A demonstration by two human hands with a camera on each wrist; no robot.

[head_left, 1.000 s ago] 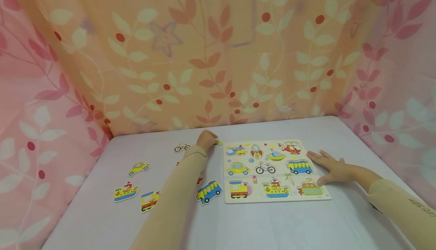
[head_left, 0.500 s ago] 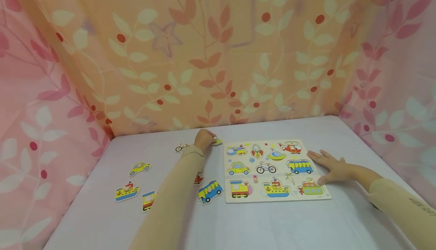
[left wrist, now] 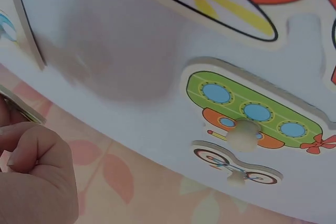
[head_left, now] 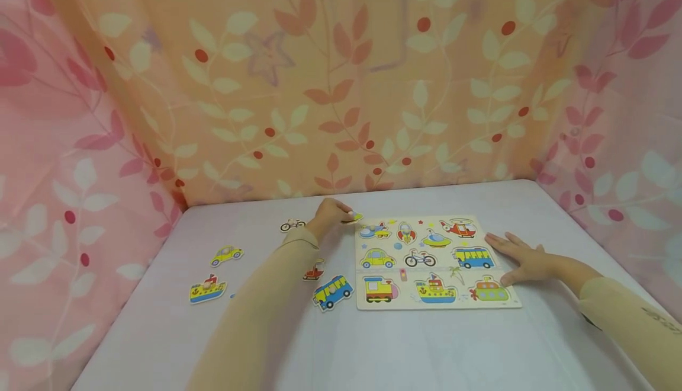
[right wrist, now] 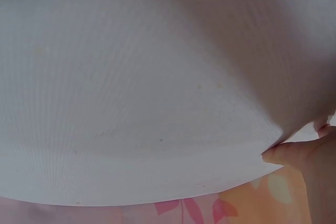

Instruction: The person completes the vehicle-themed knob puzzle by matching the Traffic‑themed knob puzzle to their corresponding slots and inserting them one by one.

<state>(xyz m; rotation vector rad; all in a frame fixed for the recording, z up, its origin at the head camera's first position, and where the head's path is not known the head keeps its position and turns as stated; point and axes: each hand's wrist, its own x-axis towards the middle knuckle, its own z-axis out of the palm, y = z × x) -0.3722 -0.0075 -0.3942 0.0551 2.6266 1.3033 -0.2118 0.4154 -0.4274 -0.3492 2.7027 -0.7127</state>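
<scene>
A leaf-patterned curtain is hung behind a white-covered table, its folds meeting the far edge. A wooden puzzle board is laid flat right of the table's middle, its long sides roughly parallel to the near edge. A flying-saucer piece is pinched by the left hand at the board's far left corner; a narrow grip is formed between thumb and fingers, probably because the small knob offers the easiest hold on so thin a piece. Whether contact with the board is made cannot be told. The right hand is spread wide, its straight fingers rested on the board's right edge; nothing is grasped, and the board is presumably being steadied.

Loose pieces are scattered between the table's left edge and the board, well spaced, so that each can probably be picked out singly. The ship piece and car piece are found leftmost, the bicycle piece nearer the far edge, and the bus piece just beside the board. The left sleeve is laid across this area: the helicopter piece is partly covered, and a submarine piece is seen only from the left wrist.
</scene>
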